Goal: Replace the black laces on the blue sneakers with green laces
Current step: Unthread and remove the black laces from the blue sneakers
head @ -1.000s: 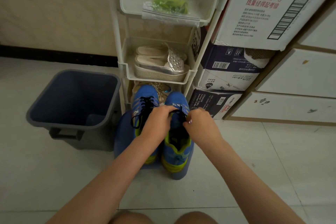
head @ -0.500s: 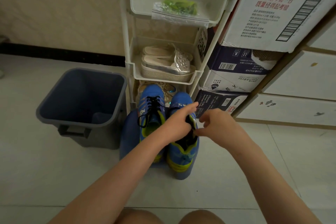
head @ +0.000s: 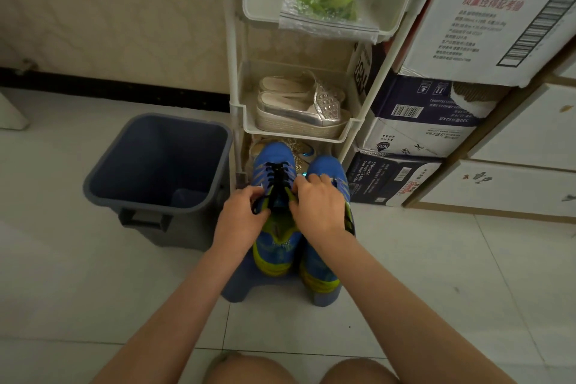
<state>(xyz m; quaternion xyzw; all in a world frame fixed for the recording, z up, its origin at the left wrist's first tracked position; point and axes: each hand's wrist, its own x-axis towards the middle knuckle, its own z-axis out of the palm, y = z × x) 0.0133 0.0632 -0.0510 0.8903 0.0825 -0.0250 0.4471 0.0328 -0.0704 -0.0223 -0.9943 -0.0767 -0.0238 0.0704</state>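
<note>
Two blue sneakers with yellow-green heels stand side by side on a low blue stool point(head: 237, 290). The left sneaker point(head: 276, 246) carries black laces point(head: 276, 176) tied in a bow. My left hand point(head: 241, 217) pinches a loop of that black lace on the shoe's left side. My right hand point(head: 318, 204) has its fingers curled at the lace on the shoe's right side and partly covers the right sneaker point(head: 327, 167). The green laces point(head: 327, 6) lie in a clear plastic bag on the top shelf of the rack.
A white plastic rack point(head: 235, 72) stands straight behind the sneakers, with silver shoes point(head: 299, 109) on its middle shelf. A grey-blue bin point(head: 159, 162) stands to the left on the tiled floor. Stacked cardboard boxes point(head: 420, 121) and white drawers point(head: 514, 184) close off the right.
Both hands have left the right sneaker and shifted left onto the left sneaker, where they now hold its black lace. The view has moved slightly.
</note>
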